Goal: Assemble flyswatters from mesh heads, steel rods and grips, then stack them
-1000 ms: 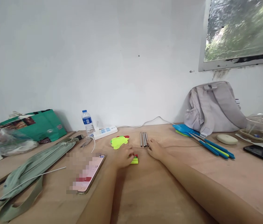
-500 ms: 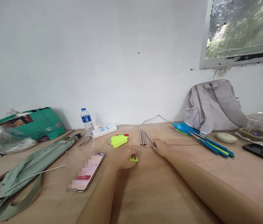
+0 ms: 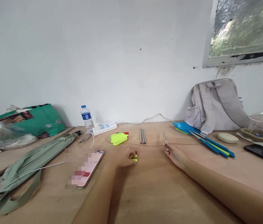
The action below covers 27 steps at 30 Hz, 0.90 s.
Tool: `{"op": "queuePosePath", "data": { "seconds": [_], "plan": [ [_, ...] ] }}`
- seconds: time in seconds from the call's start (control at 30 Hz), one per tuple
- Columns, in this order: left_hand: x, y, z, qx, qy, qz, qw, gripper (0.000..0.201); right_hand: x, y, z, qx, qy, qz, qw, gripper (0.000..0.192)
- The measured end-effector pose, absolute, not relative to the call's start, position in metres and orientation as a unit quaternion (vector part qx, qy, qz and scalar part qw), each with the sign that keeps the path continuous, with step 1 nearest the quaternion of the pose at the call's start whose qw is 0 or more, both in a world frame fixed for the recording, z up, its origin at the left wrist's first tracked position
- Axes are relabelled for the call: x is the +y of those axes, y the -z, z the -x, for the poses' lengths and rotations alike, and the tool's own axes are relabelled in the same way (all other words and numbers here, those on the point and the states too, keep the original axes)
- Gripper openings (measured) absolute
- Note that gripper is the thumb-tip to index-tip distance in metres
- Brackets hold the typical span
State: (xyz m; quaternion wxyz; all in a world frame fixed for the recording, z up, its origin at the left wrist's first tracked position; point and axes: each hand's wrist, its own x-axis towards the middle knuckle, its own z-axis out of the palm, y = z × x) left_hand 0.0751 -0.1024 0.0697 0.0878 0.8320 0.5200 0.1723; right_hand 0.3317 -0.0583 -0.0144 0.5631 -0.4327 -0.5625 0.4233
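Observation:
My left hand (image 3: 122,157) rests on the wooden table (image 3: 159,193), its fingers closed around small yellow-green and red plastic pieces (image 3: 135,156). My right hand (image 3: 174,154) holds one thin metal rod (image 3: 164,138) by its near end, the rod pointing away toward the wall. A few more metal rods (image 3: 142,136) lie side by side to the left of it. A yellow-green mesh piece (image 3: 118,139) with a red one under it lies left of the rods.
A phone (image 3: 88,168) and a green fabric pouch (image 3: 29,163) lie at left. A water bottle (image 3: 86,117), power strip (image 3: 105,128) and green bag (image 3: 37,121) stand at the back. Blue swatters (image 3: 206,141), a grey backpack (image 3: 215,105), a white oval object (image 3: 227,137) and another phone (image 3: 262,151) are at right.
My right hand took one rod from the group and carried it to the right, away from the others. My left hand stayed on the small plastic pieces.

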Motion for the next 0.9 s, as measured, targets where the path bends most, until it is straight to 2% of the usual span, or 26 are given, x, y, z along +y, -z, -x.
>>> {"op": "queuePosePath", "data": {
  "seconds": [0.1,0.17,0.27,0.37,0.4,0.5,0.57,0.63,0.73,0.9],
  "plan": [
    [-0.105,-0.074,-0.077,0.495,-0.085,-0.861,0.074,0.010,-0.071,0.012,-0.330,-0.482,-0.538,0.374,0.581,0.016],
    [-0.107,-0.074,-0.081,0.484,-0.087,-0.868,0.068,0.012,-0.079,0.008,-0.327,-0.431,-0.598,0.345,0.581,0.016],
    [-0.110,-0.068,-0.091,0.453,-0.115,-0.878,0.103,0.020,-0.089,-0.001,-0.322,-0.424,-0.614,0.335,0.575,0.019],
    [-0.113,-0.059,-0.105,0.424,-0.171,-0.876,0.154,0.028,-0.098,-0.010,-0.319,-0.449,-0.625,0.303,0.562,0.014],
    [-0.114,-0.056,-0.110,0.411,-0.188,-0.874,0.176,0.029,-0.100,-0.013,-0.319,-0.457,-0.630,0.290,0.557,0.017],
    [-0.118,-0.052,-0.119,0.385,-0.193,-0.872,0.231,0.030,-0.104,-0.019,-0.320,-0.477,-0.640,0.271,0.538,0.042],
    [-0.120,-0.052,-0.122,0.391,-0.184,-0.875,0.219,0.032,-0.106,-0.021,-0.320,-0.489,-0.642,0.271,0.524,0.052],
    [-0.121,-0.052,-0.124,0.399,-0.191,-0.877,0.189,0.032,-0.107,-0.022,-0.319,-0.503,-0.641,0.272,0.512,0.054],
    [-0.121,-0.053,-0.124,0.393,-0.199,-0.883,0.161,0.032,-0.109,-0.022,-0.317,-0.521,-0.627,0.280,0.507,0.048],
    [-0.119,-0.052,-0.126,0.391,-0.219,-0.886,0.119,0.026,-0.109,-0.020,-0.314,-0.521,-0.636,0.259,0.507,0.020]
  ]
}}
